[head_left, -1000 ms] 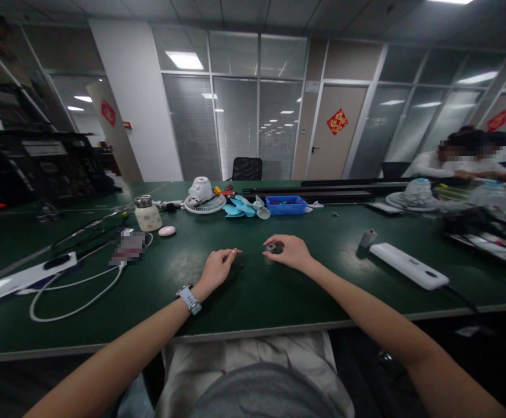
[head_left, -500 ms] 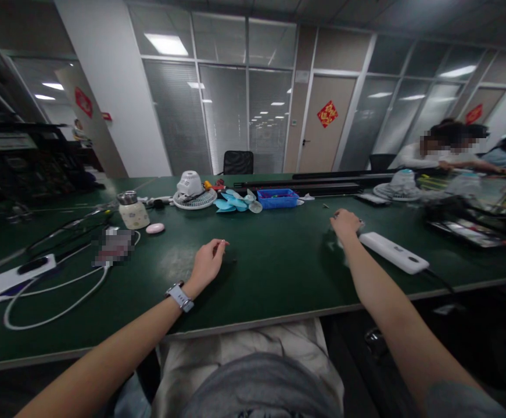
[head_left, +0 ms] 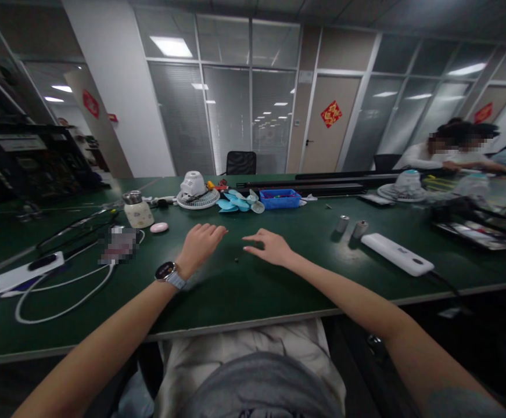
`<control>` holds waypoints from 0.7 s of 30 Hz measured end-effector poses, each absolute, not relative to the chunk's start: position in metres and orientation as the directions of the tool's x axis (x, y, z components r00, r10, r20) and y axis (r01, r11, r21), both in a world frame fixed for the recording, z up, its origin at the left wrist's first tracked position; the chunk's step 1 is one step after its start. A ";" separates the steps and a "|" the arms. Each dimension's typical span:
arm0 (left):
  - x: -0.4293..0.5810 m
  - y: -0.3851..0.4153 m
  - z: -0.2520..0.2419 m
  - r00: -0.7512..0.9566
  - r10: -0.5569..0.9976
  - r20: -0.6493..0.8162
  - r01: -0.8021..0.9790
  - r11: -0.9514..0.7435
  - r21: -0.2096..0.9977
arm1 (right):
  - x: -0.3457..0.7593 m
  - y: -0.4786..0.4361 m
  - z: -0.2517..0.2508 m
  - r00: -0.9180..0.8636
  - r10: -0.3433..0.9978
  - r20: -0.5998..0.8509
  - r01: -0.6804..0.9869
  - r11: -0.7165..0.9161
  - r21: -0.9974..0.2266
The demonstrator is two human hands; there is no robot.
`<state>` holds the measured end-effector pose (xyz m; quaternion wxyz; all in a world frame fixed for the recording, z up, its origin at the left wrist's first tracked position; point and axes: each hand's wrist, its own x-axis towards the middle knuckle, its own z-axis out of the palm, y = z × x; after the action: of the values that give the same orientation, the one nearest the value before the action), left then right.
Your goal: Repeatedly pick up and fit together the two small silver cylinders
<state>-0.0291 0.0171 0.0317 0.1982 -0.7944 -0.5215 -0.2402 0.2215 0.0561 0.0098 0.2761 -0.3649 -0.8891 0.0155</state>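
Observation:
My left hand [head_left: 199, 245], a watch on its wrist, hovers palm down over the green table [head_left: 253, 284] with its fingers loosely curled and nothing seen in them. My right hand [head_left: 268, 247] rests beside it, fingers stretched out and spread, empty. A tiny dark part [head_left: 236, 259] lies on the table between the two hands, just in front of the right fingertips. Two small metal cylinders [head_left: 351, 226] stand side by side to the right, next to a white power strip [head_left: 396, 254].
At the back stand a white fan base [head_left: 194, 190], light blue fan blades [head_left: 237, 204], a blue tray [head_left: 279, 198] and a white flask [head_left: 137, 210]. White cable [head_left: 67, 293] loops at the left. Other people sit at the far right [head_left: 453, 154].
My right hand came back from the power strip at the right to the middle, leaving a second cylinder beside the first. My left hand turned palm down and moved slightly forward.

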 end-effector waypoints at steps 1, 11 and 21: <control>-0.028 0.017 0.024 0.358 0.758 0.546 0.922 -0.378 -0.080 | 0.207 0.048 0.004 -0.642 0.626 0.443 0.596 0.771 -0.225; -0.026 0.029 -0.008 0.035 0.839 0.543 0.861 -0.302 0.410 | 0.193 0.045 -0.004 -0.661 0.616 0.428 0.590 0.779 -0.211; -0.028 0.025 -0.006 0.018 0.847 0.531 0.753 -0.361 0.551 | 0.386 0.124 0.055 0.210 0.647 0.733 0.935 0.085 -0.343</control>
<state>-0.0277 0.0254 -0.0064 -0.0565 -0.7111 -0.5624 -0.4182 0.3863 0.1244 0.0549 0.4206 -0.6544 -0.6046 -0.1712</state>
